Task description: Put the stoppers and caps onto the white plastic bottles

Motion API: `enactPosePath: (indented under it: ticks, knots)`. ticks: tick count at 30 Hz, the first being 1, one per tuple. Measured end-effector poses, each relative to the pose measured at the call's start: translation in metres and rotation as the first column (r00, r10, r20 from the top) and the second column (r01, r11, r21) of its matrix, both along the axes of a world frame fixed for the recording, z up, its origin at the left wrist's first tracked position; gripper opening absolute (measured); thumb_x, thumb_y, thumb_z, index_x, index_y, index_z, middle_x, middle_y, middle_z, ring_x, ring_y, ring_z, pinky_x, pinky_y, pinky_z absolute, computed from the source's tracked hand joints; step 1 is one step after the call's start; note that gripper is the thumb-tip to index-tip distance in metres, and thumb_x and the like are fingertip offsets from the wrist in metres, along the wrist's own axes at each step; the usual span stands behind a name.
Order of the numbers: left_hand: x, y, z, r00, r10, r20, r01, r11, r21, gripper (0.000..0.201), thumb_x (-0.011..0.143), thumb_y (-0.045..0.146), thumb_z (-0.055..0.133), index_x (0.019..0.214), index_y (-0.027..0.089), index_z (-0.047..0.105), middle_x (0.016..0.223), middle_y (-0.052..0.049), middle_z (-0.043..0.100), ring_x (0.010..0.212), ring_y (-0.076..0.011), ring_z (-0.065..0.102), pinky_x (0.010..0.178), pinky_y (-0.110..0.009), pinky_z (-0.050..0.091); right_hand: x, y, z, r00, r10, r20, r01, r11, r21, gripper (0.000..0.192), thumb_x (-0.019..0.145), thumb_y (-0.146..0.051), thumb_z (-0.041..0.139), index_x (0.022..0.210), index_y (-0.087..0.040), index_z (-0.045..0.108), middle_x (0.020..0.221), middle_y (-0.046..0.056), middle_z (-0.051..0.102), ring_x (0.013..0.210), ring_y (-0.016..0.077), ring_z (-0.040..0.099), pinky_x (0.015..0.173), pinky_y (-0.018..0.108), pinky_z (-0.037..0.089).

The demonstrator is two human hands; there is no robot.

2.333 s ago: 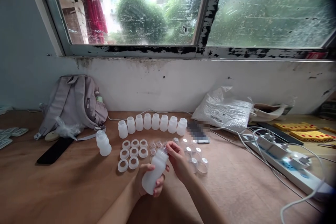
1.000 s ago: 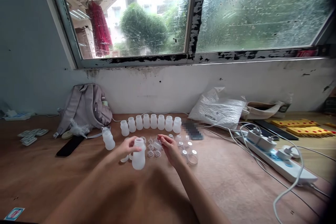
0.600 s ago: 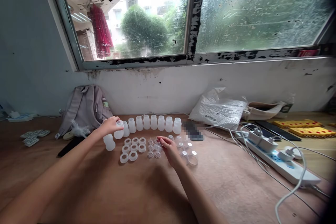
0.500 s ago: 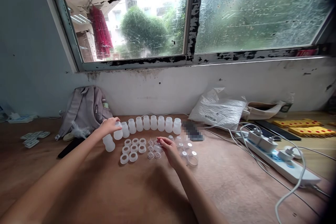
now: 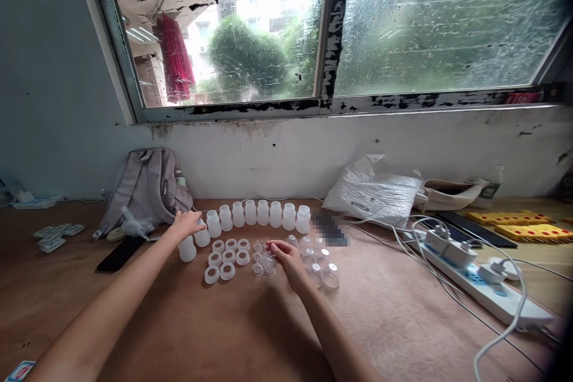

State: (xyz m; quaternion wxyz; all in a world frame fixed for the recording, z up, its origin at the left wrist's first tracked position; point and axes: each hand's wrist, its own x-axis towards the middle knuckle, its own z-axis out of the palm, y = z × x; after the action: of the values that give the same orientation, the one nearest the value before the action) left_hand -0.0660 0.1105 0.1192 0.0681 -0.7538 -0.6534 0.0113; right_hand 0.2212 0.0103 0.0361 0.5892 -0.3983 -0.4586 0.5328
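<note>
A row of small white plastic bottles [image 5: 262, 213] stands on the wooden table [image 5: 224, 328] near the wall. My left hand [image 5: 185, 224] is stretched out to the row's left end, its fingers on the top of an upright white bottle [image 5: 203, 238]. Another bottle [image 5: 187, 249] stands just in front of it. Several white rings [image 5: 225, 256] lie in rows in front of the bottles. My right hand [image 5: 286, 255] rests on the table and pinches a small clear piece [image 5: 268, 258] among other clear pieces [image 5: 257, 268]. Clear round caps [image 5: 324, 265] lie to its right.
A grey backpack [image 5: 143, 188] leans on the wall at the left, with a black phone [image 5: 120, 252] in front of it. A white plastic bag [image 5: 380, 194], a power strip [image 5: 486, 289] with cables and yellow trays [image 5: 523, 224] lie on the right. Small cards [image 5: 54, 236] lie far left.
My left hand carried the bottle from in front of me out to the left end of the row and lowered it onto the table. My right hand stayed by the clear pieces.
</note>
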Motion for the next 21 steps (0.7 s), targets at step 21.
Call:
enactPosePath:
  ticks: [21]
  knots:
    - [0.125, -0.097, -0.077, 0.295, -0.346, 0.891, 0.37, 0.901, 0.227, 0.05, 0.062, 0.038, 0.066, 0.108, 0.026, 0.052, 0.101, -0.007, 0.057, 0.093, -0.0266, 0.05, 0.087, -0.037, 0.033, -0.007, -0.001, -0.002, 0.983, -0.114, 0.143, 0.093, 0.984, 0.15, 0.029, 0.068, -0.047, 0.059, 0.068, -0.018, 0.058, 0.058, 0.0, 0.053, 0.052, 0.0129, 0.049, 0.049, 0.026, 0.042]
